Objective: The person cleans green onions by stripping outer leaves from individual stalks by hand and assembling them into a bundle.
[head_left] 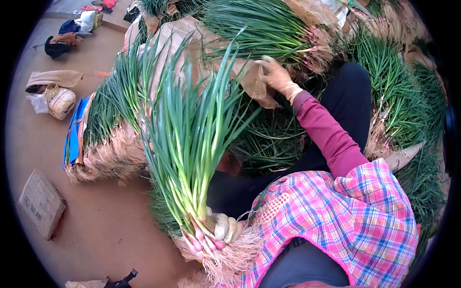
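My left hand (225,227), in a pale glove, is wrapped round the base of a bunch of green onions (192,158). The leaves point up, and the pink bulbs and stringy roots stick out below the fingers. My right hand (278,79), also gloved, is at the edge of brown paper (252,84), just below a large pile of green onions (259,33). Its fingers are partly spread, with the forefinger stretched out to the left; nothing shows gripped in them.
More green onions (113,110) lie in a row at the left beside a blue strip (74,137). Others (398,91) are stacked at the right. A flattened carton (42,204), a bundle (62,102) and clothing (56,48) lie on the brown floor (105,225).
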The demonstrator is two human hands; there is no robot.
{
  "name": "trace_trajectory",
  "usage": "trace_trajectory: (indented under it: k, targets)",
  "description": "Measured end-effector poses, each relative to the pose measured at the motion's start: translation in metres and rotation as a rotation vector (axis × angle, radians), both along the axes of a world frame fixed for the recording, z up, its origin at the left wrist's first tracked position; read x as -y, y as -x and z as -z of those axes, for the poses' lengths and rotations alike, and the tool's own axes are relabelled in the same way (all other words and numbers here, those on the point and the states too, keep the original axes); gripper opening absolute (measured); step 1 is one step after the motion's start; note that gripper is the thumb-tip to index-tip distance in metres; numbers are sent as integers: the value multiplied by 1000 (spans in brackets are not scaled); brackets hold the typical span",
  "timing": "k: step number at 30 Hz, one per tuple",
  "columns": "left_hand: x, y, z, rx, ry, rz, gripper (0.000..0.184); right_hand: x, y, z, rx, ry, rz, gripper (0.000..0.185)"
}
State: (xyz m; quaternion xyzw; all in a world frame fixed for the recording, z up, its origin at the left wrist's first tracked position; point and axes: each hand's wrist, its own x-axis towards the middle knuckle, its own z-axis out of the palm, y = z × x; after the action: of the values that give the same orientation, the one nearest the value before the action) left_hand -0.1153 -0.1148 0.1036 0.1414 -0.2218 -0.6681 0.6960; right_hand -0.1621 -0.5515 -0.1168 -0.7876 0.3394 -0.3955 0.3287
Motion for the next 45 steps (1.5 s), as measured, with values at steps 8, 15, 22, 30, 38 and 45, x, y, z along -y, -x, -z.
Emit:
trace_trajectory:
  k: [8, 15, 22, 30, 38, 45]
  targets:
    - [-2, -2, 7, 0, 17, 8, 67, 23, -30, -10, 438, -594, -242, 18]
    - [2, -4, 9, 1, 18, 16, 67, 1, -33, -60, 347, -438, -514, 23]
    - [-2, -3, 8, 3, 18, 14, 68, -28, -37, -105, 23, -502, -735, 33]
    - [-2, -8, 10, -8, 25, -8, 68, -13, -69, -50, 147, -301, -495, 23]
    - [3, -10, 22, -23, 71, -21, 69, 26, -10, -37, -67, -362, 105, 12]
    - [-2, -5, 21, -20, 43, -36, 69, 36, -18, -59, 254, -249, -90, 24]
